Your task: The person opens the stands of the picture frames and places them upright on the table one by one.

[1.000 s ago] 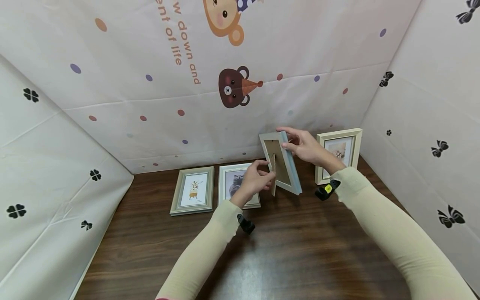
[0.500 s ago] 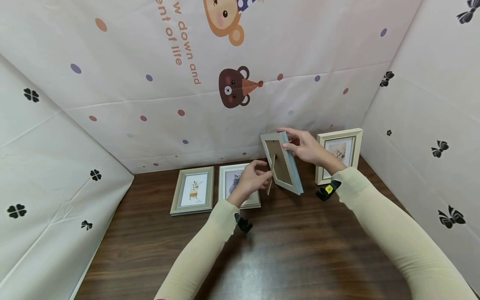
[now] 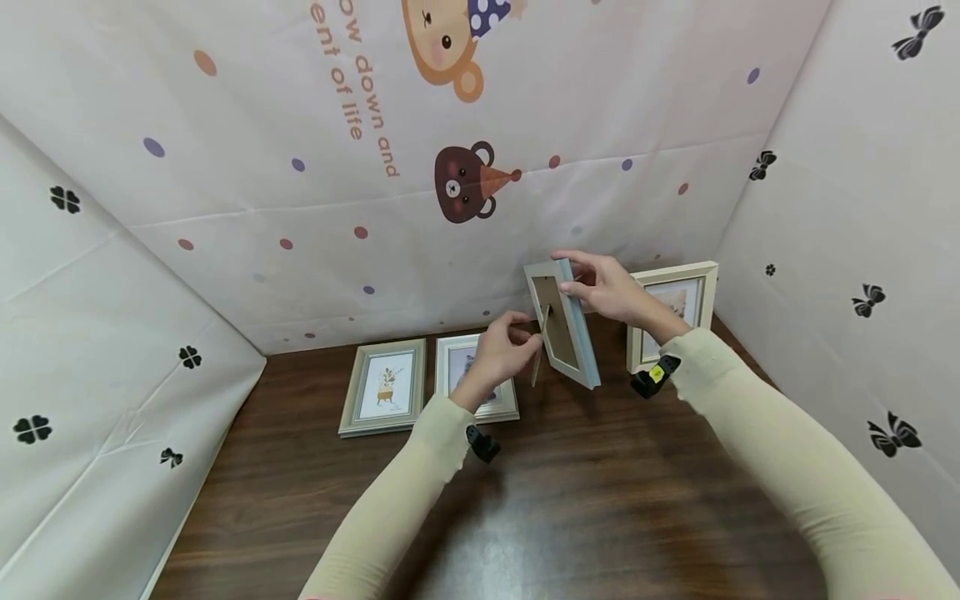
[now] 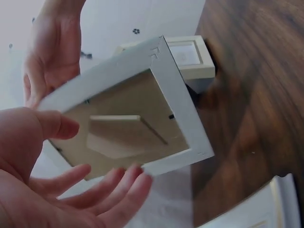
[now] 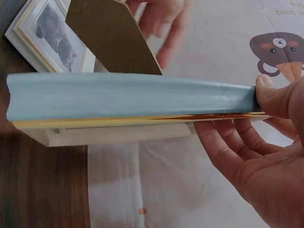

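A light blue picture frame point(image 3: 583, 342) stands tilted on the table, its brown back and fold-out stand point(image 5: 114, 33) facing left. My right hand point(image 3: 611, 292) pinches its upper edge, with the thumb on the back and the fingers on the front in the right wrist view. Beside the stand is my left hand point(image 3: 501, 350). In the left wrist view its thumb and fingers point(image 4: 123, 190) are spread, with a gap between them, and the stand juts out from the frame's back.
Left of the hands, a frame with a plant picture point(image 3: 386, 387) and a silvery frame with a cat picture point(image 3: 456, 367) lie near the wall. A cream frame point(image 3: 686, 296) stands at right, partly behind my right arm. Patterned cloth walls point(image 3: 300, 275) enclose the wooden table point(image 3: 570, 500).
The stand has swung left, away from the frame's back, and my left hand has shifted slightly left. My right hand keeps its grip on the frame. The head view has shifted a little.
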A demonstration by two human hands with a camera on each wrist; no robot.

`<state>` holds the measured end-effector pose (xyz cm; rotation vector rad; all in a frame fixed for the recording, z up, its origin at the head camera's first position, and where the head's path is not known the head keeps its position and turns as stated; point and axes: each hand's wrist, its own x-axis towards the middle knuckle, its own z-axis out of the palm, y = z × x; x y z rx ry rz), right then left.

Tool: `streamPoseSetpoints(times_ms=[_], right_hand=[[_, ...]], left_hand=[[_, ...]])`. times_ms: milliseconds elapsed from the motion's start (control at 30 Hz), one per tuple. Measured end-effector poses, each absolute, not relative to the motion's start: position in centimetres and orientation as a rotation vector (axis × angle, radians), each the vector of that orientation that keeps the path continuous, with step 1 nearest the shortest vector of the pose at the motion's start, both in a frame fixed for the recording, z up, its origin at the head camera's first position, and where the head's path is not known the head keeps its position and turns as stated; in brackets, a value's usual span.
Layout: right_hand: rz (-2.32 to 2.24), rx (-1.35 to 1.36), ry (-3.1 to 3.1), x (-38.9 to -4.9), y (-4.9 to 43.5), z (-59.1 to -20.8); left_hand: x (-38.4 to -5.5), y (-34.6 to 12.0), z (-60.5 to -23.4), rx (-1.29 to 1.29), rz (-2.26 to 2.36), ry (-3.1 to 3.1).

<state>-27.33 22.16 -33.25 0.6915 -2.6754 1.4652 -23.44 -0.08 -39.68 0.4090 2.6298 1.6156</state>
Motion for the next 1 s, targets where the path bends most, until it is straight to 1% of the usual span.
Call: streamPoseSetpoints(times_ms=[200, 267, 367, 567, 800, 1000], right_hand=[[1.389, 0.677, -2.684, -27.3, 21.8, -32.8], [1.377, 0.670, -2.685, -27.3, 21.7, -32.7], [1.383, 0.656, -2.684, -27.3, 21.6, -32.6], [1.373, 0.634, -2.696, -27.1, 21.4, -32.4], [1.355, 0.639, -2.685, -26.8, 20.9, -32.5], [1.383, 0.654, -2.668, -26.9, 20.9, -32.9]], left_hand=[[-21.7, 1.3, -37.9, 0.630, 1.649, 2.995], [-21.1, 1.8, -37.4, 0.693, 1.669, 3.035], [-20.4, 2.6, -36.9, 0.719, 1.635, 3.028], [-19.6, 4.0, -37.1, 0.630, 1.511, 2.868], [-19.7, 5.4, -38.4, 0.469, 1.587, 2.737], [-20.0, 6.1, -39.2, 0.362, 1.658, 2.782]])
